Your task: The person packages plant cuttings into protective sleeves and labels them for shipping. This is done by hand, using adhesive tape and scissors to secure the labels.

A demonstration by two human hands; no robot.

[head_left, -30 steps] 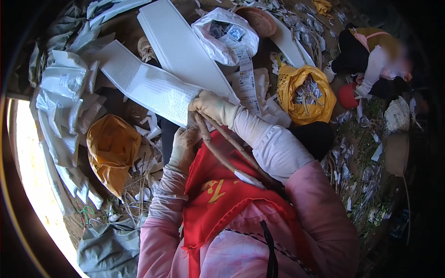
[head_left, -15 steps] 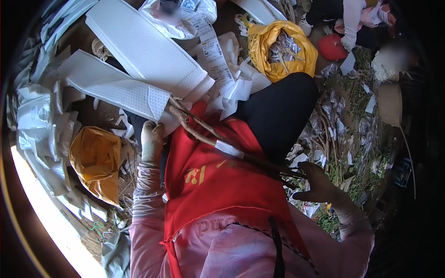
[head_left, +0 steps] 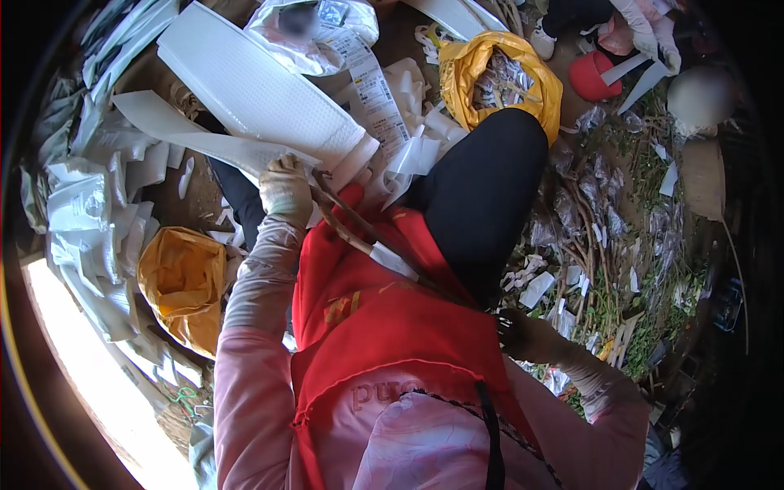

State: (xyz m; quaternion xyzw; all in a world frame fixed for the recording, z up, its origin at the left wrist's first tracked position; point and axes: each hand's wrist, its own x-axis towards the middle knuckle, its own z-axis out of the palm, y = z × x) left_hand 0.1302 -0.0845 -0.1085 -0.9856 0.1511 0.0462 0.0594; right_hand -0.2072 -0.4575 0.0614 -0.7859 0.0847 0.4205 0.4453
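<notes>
My left hand (head_left: 286, 189), in a pale work glove, is closed on the near end of a white bubble-wrap sleeve (head_left: 192, 137). Beside it, the upper end of a forked woody branch (head_left: 347, 233) meets the sleeve's end. A white strip (head_left: 394, 261) is wrapped round the branch. The branch slants across a red apron (head_left: 392, 327) on my lap toward my right hand (head_left: 529, 335). That gloved hand is curled at the branch's dark lower end, partly in shadow.
A stack of white bubble-wrap sleeves (head_left: 261, 86) lies ahead. A yellow bag (head_left: 461, 61) holds paper strips; another yellow bag (head_left: 184, 282) stands left. Bundled branches (head_left: 584, 216) with clear plastic lie right. Another person's gloved hands (head_left: 653, 49) are near a red container (head_left: 592, 77).
My left hand has moved up and forward onto the sleeve's near end. My right hand has shifted slightly down and left. The other person's hands have lifted off the red container, holding white strips.
</notes>
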